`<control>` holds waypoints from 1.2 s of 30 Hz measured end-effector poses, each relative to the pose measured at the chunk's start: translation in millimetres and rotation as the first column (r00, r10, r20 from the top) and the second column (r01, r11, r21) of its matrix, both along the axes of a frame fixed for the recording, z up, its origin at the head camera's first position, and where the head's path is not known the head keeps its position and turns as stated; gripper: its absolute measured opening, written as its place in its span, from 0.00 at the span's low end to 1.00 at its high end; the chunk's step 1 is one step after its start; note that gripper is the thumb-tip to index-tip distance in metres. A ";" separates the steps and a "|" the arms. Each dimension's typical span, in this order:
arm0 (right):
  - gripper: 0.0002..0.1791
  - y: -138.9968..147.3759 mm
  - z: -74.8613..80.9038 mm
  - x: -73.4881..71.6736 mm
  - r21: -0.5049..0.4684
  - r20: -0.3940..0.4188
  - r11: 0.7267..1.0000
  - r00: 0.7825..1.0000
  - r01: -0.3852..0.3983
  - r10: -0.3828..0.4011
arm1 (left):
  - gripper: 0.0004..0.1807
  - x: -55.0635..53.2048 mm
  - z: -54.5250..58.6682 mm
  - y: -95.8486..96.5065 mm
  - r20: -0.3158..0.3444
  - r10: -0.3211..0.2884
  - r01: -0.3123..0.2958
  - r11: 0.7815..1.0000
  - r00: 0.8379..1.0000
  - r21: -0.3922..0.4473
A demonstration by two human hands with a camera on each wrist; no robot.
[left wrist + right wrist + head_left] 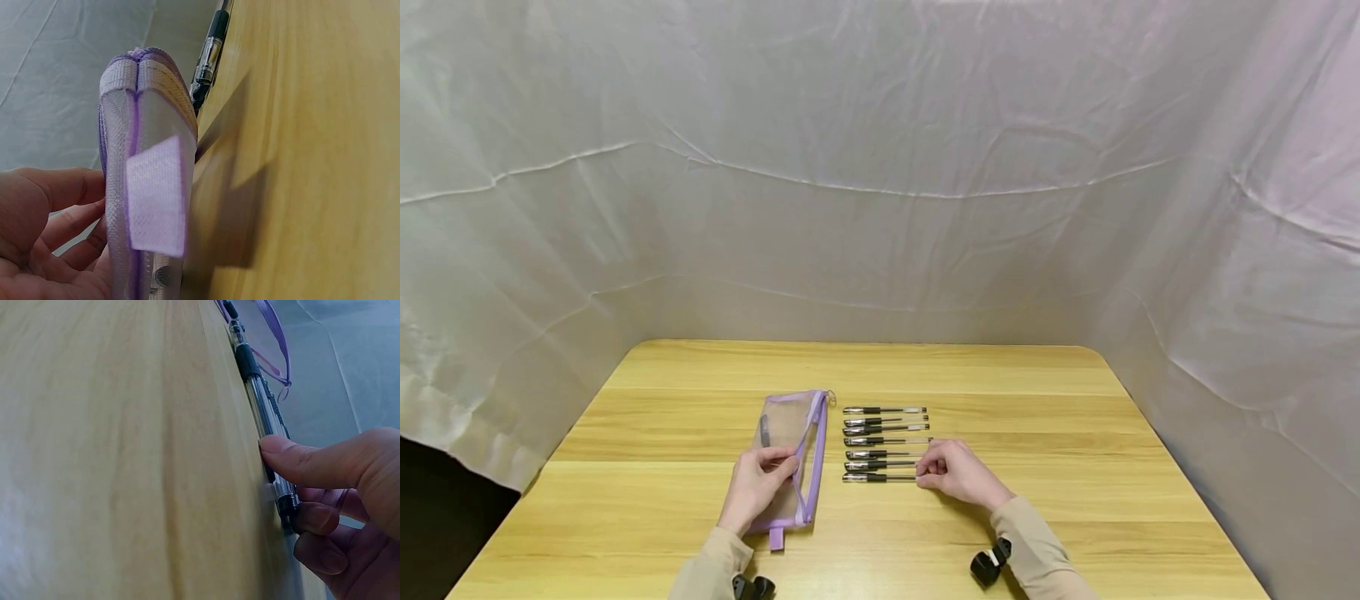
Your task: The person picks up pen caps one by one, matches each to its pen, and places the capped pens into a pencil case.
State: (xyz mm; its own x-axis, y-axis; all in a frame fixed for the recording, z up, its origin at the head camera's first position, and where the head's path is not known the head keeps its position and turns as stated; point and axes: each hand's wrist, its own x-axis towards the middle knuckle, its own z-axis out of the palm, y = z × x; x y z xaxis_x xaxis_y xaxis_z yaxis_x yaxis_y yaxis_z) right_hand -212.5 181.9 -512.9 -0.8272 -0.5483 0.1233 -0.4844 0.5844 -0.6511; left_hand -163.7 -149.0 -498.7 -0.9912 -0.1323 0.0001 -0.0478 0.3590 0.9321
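Observation:
A purple-edged mesh pencil pouch (782, 425) lies on the table with its zipper side to the right, its mouth partly open. My left hand (758, 483) pinches the mesh beside the opening between thumb and forefinger. A dark shape shows through the mesh, and the pouch's fabric tab (156, 197) faces the left wrist camera. To the right, several gel pens (880, 442) with black grips lie in a column, all pointing sideways. My right hand (955, 473) pinches the nearest gel pen (876, 477) by its right end. In the right wrist view the thumb presses along the clear barrel.
The wooden table (1037, 392) extends to both sides and behind the pens. A grey-white cloth (880, 233) hangs around its back and sides. A small metal ring (831, 398) sits at the pouch's far corner.

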 end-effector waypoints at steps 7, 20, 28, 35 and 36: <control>0.02 0.2 0.9 0.8 0.008 -0.007 1.000 1.000 0.001 -0.001 | 0.12 0.2 -0.3 -0.1 0.005 0.005 -0.005 1.000 1.000 -0.006; 0.02 1.7 2.6 5.2 0.040 0.011 0.999 1.000 0.008 -0.008 | 0.13 0.3 1.4 0.1 0.002 0.005 -0.005 1.000 1.000 -0.023; 0.02 2.3 4.8 7.6 0.054 0.034 0.999 0.999 0.006 -0.007 | 0.13 0.2 0.9 -0.2 0.003 0.004 -0.003 1.000 1.000 -0.029; 0.03 -0.1 8.4 10.6 0.037 0.055 0.999 0.998 -0.014 0.012 | 0.13 -0.5 0.3 0.4 0.008 0.002 -0.002 1.000 1.000 -0.002; 0.03 -0.7 8.9 11.0 0.036 0.058 0.999 0.998 -0.016 0.014 | 0.13 -0.4 0.2 0.4 0.011 0.003 -0.003 1.000 1.000 0.001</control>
State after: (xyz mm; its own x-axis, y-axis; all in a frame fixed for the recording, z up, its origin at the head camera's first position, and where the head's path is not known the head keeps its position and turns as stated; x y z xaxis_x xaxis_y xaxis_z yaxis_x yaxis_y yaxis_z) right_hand -201.5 181.2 -503.9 -0.8241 -0.5638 0.0552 -0.4554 0.6013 -0.6566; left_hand -164.1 -148.6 -498.6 -0.9907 -0.1354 -0.0106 -0.0588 0.3576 0.9320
